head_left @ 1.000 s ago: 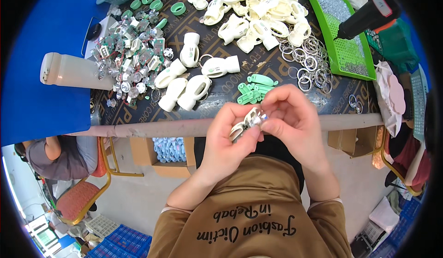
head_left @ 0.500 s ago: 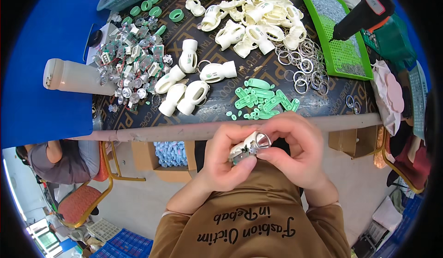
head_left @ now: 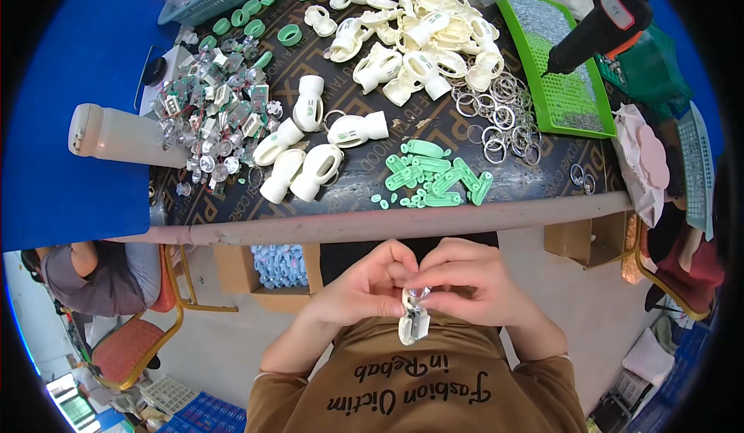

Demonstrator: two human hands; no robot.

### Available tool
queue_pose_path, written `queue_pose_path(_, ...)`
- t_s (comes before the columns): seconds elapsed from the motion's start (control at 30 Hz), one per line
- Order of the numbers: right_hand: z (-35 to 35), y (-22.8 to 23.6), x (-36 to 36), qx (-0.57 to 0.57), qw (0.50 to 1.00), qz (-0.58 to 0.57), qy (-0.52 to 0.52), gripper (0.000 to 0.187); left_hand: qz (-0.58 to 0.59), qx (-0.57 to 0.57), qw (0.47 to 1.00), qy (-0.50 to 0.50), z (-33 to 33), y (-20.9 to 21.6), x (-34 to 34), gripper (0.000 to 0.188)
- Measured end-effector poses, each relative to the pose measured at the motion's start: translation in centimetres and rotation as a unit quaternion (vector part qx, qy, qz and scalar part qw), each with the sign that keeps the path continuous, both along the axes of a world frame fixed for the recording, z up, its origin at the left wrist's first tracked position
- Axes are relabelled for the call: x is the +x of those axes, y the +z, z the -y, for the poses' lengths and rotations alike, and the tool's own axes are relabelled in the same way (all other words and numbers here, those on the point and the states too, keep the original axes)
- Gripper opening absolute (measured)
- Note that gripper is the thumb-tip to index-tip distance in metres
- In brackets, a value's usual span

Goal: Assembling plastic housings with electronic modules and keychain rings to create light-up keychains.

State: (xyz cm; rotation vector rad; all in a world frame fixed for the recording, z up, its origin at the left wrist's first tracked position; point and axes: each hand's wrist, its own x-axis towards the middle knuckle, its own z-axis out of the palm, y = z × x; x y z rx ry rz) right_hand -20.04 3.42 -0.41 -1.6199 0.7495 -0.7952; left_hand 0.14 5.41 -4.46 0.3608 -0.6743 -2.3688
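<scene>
While I watch from my remote post, the left grip (head_left: pixel 370 287) is closed on a half-shell (head_left: pixel 407 328), thumb against its edge, and the right grip (head_left: pixel 469 279) pinches the lens (head_left: pixel 419 293) at the far end of that shell. A circuit part (head_left: pixel 419 324) lies along the shell. Location of the held piece: above the lap, just near of the tabletop (head_left: pixel 368 166). How firmly either presses, I cannot tell.

On the tabletop I list:
- Far left: one teal basket (head_left: pixel 221 0); green bands (head_left: pixel 289 35), loose.
- Left: lamp parts (head_left: pixel 213 111), heaped; one pale bottle (head_left: pixel 120 134), lying beside them.
- Centre: five white casings (head_left: pixel 358 129), grouped; near and right of them, green strips (head_left: pixel 440 181), piled.
- Far centre: cream shells (head_left: pixel 426 31), heaped.
- Right: metal rings (head_left: pixel 500 115), clustered; one green tray (head_left: pixel 564 96), with a black driver (head_left: pixel 601 26) tilted above it.

Below the tabletop, left: one carton (head_left: pixel 232 272) holding blue pieces (head_left: pixel 280 266).
</scene>
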Motion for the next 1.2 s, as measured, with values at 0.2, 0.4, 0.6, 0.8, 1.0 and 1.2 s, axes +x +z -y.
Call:
queue_pose_path(0.2, 2.7, -0.9, -2.6, -0.26, 0.913, -0.205, -0.239, 0.013, 0.129, -0.137, 0.961, 0.202, 0.0, 0.7, 0.5, 0.04)
queue_pose_path(0.4, 7.1, 0.1, -4.2, -0.31, 0.868, -0.284, -0.264, 0.009, 0.21, -0.231, 0.848, 0.428, 2.0, 0.3, 1.4, 0.027)
queue_pose_path(0.6, 10.3, -0.3, -5.1, -0.334, 0.851, -0.324, -0.244, 0.008, 0.242, -0.222, 0.824, 0.462, 2.4, 0.1, 1.4, 0.033)
queue_pose_path(0.8, 10.8, -0.3, -3.5, -0.34, 0.833, -0.39, -0.196, 0.013, 0.256, -0.238, 0.813, 0.466, 2.5, -0.1, 1.2, 0.033)
queue_pose_path(1.0, 11.6, 0.3, -3.7, -0.286, 0.857, -0.394, -0.171, 0.019, 0.231, -0.225, 0.824, 0.465, 2.6, -0.1, 1.3, 0.033)
queue_pose_path(1.2, 11.1, -0.5, -3.7, -0.178, 0.924, -0.287, -0.179, 0.014, 0.216, -0.203, 0.837, 0.46, 2.6, 0.1, 1.3, 0.033)
